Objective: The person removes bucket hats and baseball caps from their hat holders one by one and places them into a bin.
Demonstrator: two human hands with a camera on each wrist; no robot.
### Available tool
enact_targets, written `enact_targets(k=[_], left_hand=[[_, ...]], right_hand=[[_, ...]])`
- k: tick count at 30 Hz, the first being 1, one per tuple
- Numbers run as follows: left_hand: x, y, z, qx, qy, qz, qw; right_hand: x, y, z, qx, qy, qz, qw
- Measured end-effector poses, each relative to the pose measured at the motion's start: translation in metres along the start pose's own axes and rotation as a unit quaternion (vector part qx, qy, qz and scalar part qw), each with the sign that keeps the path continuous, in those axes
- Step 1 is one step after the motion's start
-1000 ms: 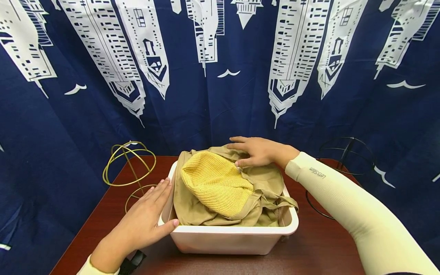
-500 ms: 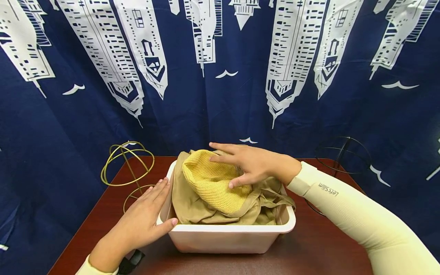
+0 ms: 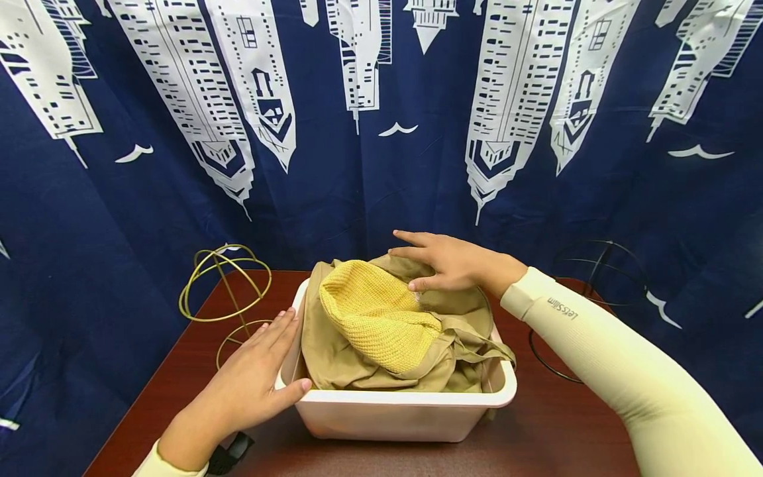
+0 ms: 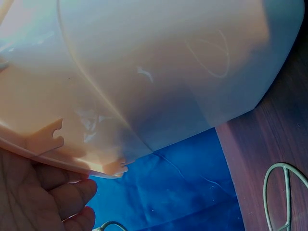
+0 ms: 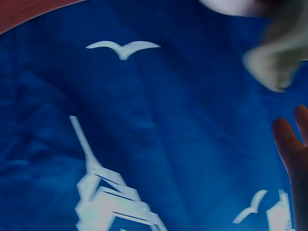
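A white plastic basin (image 3: 405,398) stands on the table, filled with a crumpled khaki fabric item (image 3: 340,368) that has a strap (image 3: 491,349) draped over the right rim. On top lies a yellow knitted piece (image 3: 375,318), folded into a loose pouch shape. My left hand (image 3: 250,377) rests at the basin's left front corner, fingers extended along the rim and thumb on the front edge. In the left wrist view its fingers (image 4: 67,197) lie by the rim. Above the khaki fabric's back right part, my right hand (image 3: 456,263) has its fingers spread, holding nothing; contact is unclear.
A yellow wire stand (image 3: 205,320) is left of the basin, and a dark wire stand (image 3: 598,265) is to the right, partly behind the right arm. Behind the reddish-brown table (image 3: 548,437) hangs a navy curtain (image 3: 411,185) with white buildings.
My right hand swept left over the yellow knitted piece, then came back to the right and away from me. The knit's upper fold shifted slightly. My left hand kept its place on the basin.
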State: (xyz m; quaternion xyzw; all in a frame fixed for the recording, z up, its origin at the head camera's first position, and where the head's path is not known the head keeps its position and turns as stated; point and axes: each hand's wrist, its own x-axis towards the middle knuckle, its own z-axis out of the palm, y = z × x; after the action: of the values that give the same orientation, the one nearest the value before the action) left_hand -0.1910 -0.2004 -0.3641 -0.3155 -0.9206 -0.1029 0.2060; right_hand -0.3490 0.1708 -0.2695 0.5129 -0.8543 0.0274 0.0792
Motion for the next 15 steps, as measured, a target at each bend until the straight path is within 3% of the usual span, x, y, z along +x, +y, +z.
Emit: enact_targets(k=[4, 7, 15], left_hand=[[0.000, 0.000, 0.000, -0.007, 0.000, 0.001, 1.0000], [0.000, 0.000, 0.000, -0.007, 0.001, 0.001, 1.0000], [0.001, 0.000, -0.001, -0.003, -0.002, -0.003, 1.0000]], right_hand=[[0.001, 0.011, 0.004, 0.021, -0.040, 0.060, 0.9972], [0.003, 0.015, 0.009, 0.037, -0.058, 0.077, 0.9947], [0.005, 0.003, 0.011, 0.043, -0.026, 0.021, 0.9985]])
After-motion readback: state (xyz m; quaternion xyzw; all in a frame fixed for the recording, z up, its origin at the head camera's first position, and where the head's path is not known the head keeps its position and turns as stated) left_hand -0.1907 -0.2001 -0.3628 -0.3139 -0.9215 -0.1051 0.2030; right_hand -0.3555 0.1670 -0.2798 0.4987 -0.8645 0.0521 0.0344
